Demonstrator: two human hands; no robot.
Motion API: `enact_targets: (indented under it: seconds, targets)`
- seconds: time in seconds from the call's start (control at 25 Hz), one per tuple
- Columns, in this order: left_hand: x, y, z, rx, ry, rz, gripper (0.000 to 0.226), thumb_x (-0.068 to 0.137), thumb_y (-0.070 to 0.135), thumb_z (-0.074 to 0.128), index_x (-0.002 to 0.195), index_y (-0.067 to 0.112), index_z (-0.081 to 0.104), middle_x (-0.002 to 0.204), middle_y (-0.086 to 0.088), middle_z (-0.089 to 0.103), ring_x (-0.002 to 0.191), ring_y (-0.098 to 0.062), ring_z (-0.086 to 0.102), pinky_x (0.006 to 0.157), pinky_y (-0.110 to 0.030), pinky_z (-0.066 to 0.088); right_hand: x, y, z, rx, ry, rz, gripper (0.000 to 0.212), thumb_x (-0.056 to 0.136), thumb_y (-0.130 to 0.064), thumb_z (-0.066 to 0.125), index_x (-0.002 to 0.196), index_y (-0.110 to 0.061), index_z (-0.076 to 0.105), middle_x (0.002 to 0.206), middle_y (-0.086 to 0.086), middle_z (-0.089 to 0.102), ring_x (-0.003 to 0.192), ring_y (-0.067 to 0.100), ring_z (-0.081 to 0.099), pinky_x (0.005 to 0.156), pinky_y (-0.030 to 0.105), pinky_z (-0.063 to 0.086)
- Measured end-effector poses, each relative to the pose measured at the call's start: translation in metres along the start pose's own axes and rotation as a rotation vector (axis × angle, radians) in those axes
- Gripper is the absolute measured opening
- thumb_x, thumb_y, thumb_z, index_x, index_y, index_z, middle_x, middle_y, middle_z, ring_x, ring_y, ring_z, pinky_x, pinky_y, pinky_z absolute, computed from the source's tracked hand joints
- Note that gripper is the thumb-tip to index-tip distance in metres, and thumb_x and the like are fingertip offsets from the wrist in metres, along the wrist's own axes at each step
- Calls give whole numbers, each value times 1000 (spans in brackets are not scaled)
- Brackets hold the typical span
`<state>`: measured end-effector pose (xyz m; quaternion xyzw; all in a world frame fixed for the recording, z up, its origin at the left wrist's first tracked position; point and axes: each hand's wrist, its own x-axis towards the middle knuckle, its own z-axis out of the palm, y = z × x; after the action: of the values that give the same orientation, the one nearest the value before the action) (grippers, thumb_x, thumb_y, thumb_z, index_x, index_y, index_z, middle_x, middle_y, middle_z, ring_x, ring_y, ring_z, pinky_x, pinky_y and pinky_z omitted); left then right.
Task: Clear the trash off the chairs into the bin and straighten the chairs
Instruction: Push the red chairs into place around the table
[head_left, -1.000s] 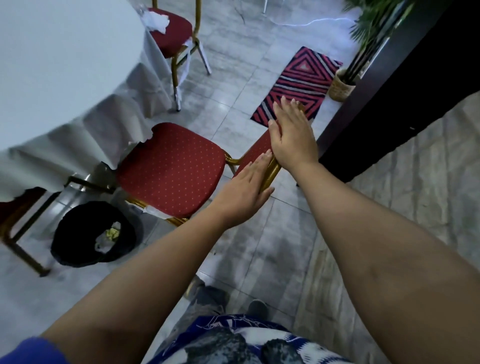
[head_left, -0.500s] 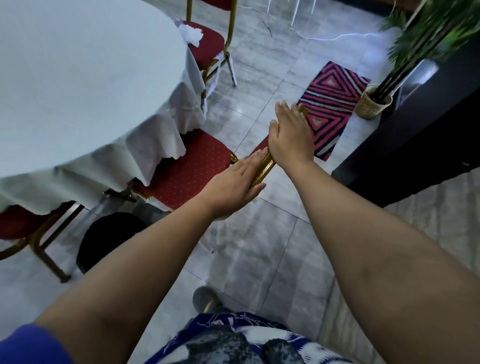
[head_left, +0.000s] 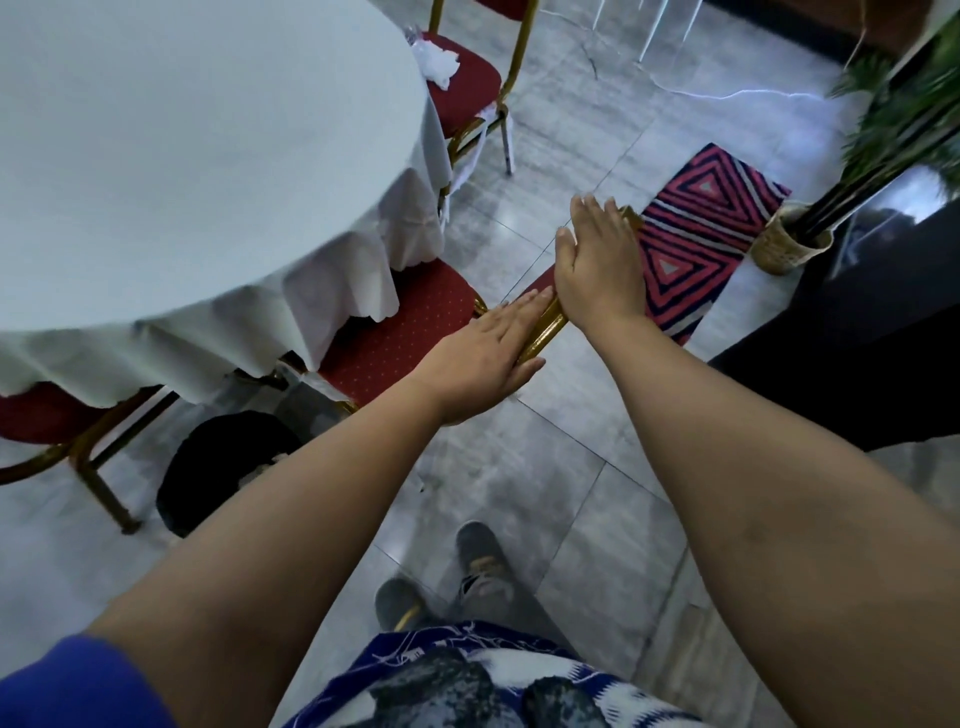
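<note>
A red padded chair (head_left: 405, 332) with a gold frame stands half under the white tablecloth, its seat bare. My left hand (head_left: 483, 353) lies over the gold top rail of its backrest, thumb on the near side. My right hand (head_left: 597, 265) rests palm-down further along the same backrest. A black bin (head_left: 218, 467) sits on the floor left of this chair, partly hidden by my left forearm. A second red chair (head_left: 467, 88) at the far side of the table carries crumpled white trash (head_left: 436, 62) on its seat.
The round table (head_left: 182, 156) with a white cloth fills the upper left. A third red chair (head_left: 41, 415) pokes out at far left. A striped rug (head_left: 711, 218), a potted plant in a basket (head_left: 784, 244) and a dark counter (head_left: 857, 338) stand to the right.
The chair has slid in under the tablecloth with both hands on its backrest. I have stepped forward; the bin is now partly behind my left arm.
</note>
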<state>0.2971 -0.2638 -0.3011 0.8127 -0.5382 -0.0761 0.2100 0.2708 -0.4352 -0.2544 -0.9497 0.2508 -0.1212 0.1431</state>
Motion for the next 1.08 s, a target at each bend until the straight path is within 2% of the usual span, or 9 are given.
enact_targets:
  seconds: [0.2,0.32,0.48,0.72,0.84,1.0,1.08]
  targets:
    - [28,-1,-8,38,34,-52,68,103,44,32,156,15,0,164,-2,11,150,-11,9,121,-24,3,41,5,1,-17,-19,-73,54,104,-34,26,152,-10,31,160,9,28,151,26,14,123,37,8]
    - [46,-2,-10,38,48,-81,68,104,42,33,156,13,1,164,-2,10,150,-10,7,119,-20,-1,61,13,4,-27,-14,-101,54,104,-34,26,151,-11,32,160,8,29,151,26,14,123,38,9]
    - [69,-4,-12,61,29,-117,68,104,41,33,156,11,2,164,-3,9,150,-10,7,122,-25,1,88,19,6,-56,-23,-138,53,103,-34,27,151,-12,34,159,8,31,151,28,16,123,40,12]
    - [94,-5,-17,71,31,-187,67,104,38,36,156,9,4,164,-4,10,150,-12,6,118,-20,-3,117,21,11,-84,-20,-157,50,103,-30,27,147,-10,41,155,7,40,149,30,20,122,42,17]
    - [97,-3,-14,28,21,-234,67,104,37,38,156,11,5,164,-3,11,150,-12,7,119,-21,-2,122,22,11,-123,-27,-168,50,103,-29,25,144,-9,45,152,7,44,149,31,19,122,43,17]
    - [88,3,-7,-92,57,-294,65,104,38,37,157,15,7,163,-1,14,150,-11,9,123,-29,7,120,21,8,-188,-66,-187,52,103,-31,24,144,-7,45,151,10,44,149,30,19,123,43,13]
    - [71,2,-7,-130,80,-352,63,104,40,33,157,17,7,164,0,12,150,-11,7,123,-29,6,112,14,7,-243,-101,-244,54,102,-34,25,145,-6,44,151,13,44,148,31,21,123,44,11]
